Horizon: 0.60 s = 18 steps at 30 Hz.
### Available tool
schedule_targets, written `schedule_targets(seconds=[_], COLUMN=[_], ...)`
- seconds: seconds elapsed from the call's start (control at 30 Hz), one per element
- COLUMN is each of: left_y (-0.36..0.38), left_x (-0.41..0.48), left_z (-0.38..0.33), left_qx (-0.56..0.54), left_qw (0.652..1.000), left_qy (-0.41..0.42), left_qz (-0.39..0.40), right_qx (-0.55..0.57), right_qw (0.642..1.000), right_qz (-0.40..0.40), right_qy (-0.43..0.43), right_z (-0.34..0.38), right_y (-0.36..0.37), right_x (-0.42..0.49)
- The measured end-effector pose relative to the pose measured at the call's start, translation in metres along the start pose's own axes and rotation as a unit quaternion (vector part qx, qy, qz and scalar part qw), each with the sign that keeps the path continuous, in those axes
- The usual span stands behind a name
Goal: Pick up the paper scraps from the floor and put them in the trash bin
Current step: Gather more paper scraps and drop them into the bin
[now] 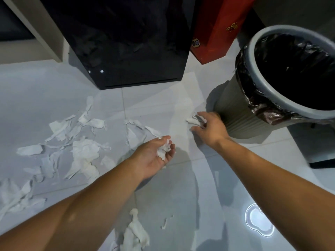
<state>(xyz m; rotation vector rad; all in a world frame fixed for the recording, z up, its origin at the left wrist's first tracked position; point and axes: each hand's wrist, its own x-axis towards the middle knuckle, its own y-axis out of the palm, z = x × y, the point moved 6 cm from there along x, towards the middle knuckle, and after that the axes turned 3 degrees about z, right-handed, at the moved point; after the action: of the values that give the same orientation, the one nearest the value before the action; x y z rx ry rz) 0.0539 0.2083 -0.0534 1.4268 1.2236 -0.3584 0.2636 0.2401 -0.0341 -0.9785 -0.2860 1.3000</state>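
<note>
Torn white paper scraps (79,151) lie scattered over the pale tiled floor at the left and centre, with another clump (135,232) near the bottom. My left hand (154,156) is palm up, cupping a small wad of scraps (164,149). My right hand (208,125) is low by the foot of the bin, fingers closed around a white scrap (194,120). The grey trash bin (233,113) with a black liner stands at the right, its mouth open.
A glossy black cabinet (126,51) stands behind the scraps. A red paper bag (215,28) leans between it and the bin. A white furniture leg (36,28) is at the far left. A dark base (322,163) sits at the right edge.
</note>
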Motion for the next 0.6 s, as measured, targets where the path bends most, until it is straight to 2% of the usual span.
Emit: schedule_targets(seconds=[0.07,0.17,0.23,0.33,0.47,0.6], left_y=[-0.004,-0.006,-0.007,-0.007,0.001,0.004], left_x=[-0.006,-0.014,-0.018,-0.020,-0.023,-0.030], left_z=[0.001,0.001,0.001,0.002,0.013,0.027], left_qx=[-0.013,-0.012,-0.001,-0.005,-0.007,0.026], left_qw=[1.000,0.999,0.999,0.999,0.997,0.996], left_qy=[-0.012,-0.023,-0.022,-0.017,-0.020,-0.015], left_qz=[0.006,0.027,0.037,0.044,0.069,0.083], right_qx=[-0.036,-0.059,-0.027,0.078,0.162,0.057], right_qw=[0.999,0.998,0.999,0.996,0.986,0.988], right_qz=[0.016,-0.003,-0.007,0.006,0.041,0.098], right_qy=[-0.006,-0.002,0.020,0.038,-0.019,-0.108], right_z=[0.002,-0.001,-0.002,0.000,0.031,0.062], right_y=[0.008,0.015,0.016,0.017,0.027,0.041], right_x=[0.013,0.019,0.014,-0.005,-0.058,-0.105])
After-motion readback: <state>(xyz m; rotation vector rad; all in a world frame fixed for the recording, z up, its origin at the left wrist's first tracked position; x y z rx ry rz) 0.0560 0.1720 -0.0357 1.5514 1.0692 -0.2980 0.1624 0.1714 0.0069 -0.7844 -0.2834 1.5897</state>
